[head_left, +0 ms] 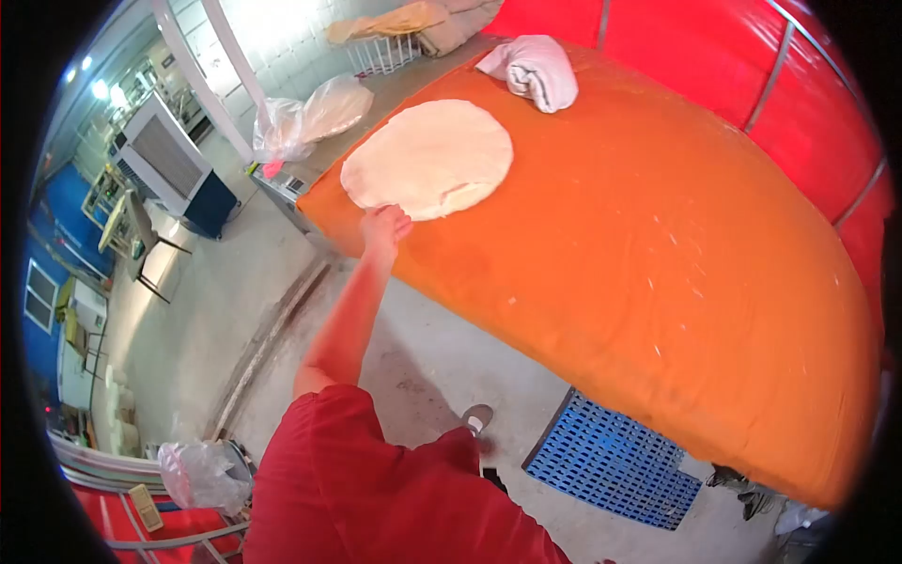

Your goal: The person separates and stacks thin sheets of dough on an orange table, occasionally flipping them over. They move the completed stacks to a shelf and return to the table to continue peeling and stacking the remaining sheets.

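A large round, thin, cream-coloured sheet that looks like flatbread (pixel 427 155) lies flat on an orange cloth-covered table (pixel 601 254). A small fold or slit shows near its front edge. From the left of the view my left arm reaches out over the table's near edge. My left hand (pixel 387 226) is closed at the near-left rim of the round sheet, its fingers curled together there. My right hand is out of sight. Farther back on the same cloth rests a rolled pale pink cloth (pixel 537 73).
Clear plastic bags (pixel 315 117) sit beyond the table's left end, near a white wire rack (pixel 385 54). Red padded sheeting (pixel 691 52) borders the far side. A blue slatted mat (pixel 615 459) is below the near edge. An air cooler (pixel 169 155) stands left.
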`<move>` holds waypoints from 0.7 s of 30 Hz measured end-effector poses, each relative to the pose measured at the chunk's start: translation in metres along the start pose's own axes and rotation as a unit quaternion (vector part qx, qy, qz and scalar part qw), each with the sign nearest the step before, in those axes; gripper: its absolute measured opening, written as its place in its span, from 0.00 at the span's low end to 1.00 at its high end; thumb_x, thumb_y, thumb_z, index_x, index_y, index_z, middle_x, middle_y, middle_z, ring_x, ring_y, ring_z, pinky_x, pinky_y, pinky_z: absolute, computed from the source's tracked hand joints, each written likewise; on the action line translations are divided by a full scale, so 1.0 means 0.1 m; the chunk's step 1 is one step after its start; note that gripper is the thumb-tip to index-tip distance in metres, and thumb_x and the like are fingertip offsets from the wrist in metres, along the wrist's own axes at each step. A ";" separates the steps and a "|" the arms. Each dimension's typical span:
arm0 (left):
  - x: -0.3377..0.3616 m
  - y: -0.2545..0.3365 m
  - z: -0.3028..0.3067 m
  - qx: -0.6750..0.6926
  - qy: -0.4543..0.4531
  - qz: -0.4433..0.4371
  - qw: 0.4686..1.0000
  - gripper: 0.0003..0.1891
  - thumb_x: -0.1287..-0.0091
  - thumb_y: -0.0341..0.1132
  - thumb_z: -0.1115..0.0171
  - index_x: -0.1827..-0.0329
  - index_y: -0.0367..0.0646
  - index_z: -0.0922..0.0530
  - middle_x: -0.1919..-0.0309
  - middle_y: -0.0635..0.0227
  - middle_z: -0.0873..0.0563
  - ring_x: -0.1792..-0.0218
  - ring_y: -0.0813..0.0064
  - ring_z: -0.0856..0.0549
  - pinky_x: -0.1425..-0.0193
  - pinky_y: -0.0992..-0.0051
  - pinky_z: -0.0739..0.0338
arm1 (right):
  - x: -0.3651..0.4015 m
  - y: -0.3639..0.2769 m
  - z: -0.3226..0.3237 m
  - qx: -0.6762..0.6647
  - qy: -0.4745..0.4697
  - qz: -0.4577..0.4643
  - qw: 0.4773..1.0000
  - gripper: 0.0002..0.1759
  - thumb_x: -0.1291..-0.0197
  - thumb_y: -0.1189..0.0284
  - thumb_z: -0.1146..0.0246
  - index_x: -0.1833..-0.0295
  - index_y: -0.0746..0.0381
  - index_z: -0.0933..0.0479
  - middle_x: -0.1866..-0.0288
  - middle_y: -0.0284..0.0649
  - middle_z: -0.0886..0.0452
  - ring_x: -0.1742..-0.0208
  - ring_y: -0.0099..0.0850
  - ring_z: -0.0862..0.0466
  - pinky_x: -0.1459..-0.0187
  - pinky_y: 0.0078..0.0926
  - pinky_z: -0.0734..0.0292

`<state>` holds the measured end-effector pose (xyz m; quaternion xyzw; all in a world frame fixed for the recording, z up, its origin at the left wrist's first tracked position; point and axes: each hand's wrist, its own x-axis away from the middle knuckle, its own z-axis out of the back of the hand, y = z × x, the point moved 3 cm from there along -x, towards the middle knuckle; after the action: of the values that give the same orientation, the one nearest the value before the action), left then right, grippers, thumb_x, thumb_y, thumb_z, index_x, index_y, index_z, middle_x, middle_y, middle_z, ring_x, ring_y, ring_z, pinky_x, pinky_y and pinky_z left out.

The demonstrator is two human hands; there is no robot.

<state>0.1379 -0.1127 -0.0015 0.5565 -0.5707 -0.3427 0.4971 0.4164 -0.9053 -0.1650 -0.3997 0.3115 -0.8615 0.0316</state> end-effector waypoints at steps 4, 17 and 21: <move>-0.33 -0.08 -0.02 0.112 0.020 0.131 0.985 0.16 0.45 0.29 0.46 0.53 0.38 0.36 0.58 0.55 0.25 0.61 0.64 0.23 0.58 0.66 0.24 | -0.33 -0.82 -0.62 0.316 -0.074 0.249 0.913 0.13 0.51 0.65 0.41 0.62 0.62 0.26 0.74 0.38 0.22 0.71 0.30 0.24 0.69 0.28 0.27; -0.72 0.19 -0.28 0.119 -0.048 0.185 0.974 0.12 0.42 0.36 0.53 0.59 0.39 0.36 0.64 0.52 0.24 0.66 0.61 0.21 0.64 0.67 0.22 | -0.40 -4.07 -1.30 0.257 -0.188 0.362 0.876 0.15 0.52 0.72 0.41 0.58 0.68 0.29 0.67 0.48 0.22 0.65 0.35 0.20 0.65 0.29 0.25; -0.42 1.27 -0.63 0.111 -0.128 0.096 0.981 0.16 0.41 0.38 0.52 0.57 0.35 0.35 0.64 0.48 0.22 0.64 0.59 0.21 0.56 0.65 0.26 | -0.11 -5.19 -1.70 0.289 -0.274 0.488 0.776 0.19 0.46 0.69 0.44 0.50 0.66 0.32 0.60 0.41 0.23 0.57 0.27 0.23 0.58 0.27 0.28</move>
<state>0.1553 -0.0429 0.1282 0.5022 -0.7148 -0.2965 0.3859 0.4044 -0.3978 0.0365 -0.3851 0.1790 -0.6342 0.6461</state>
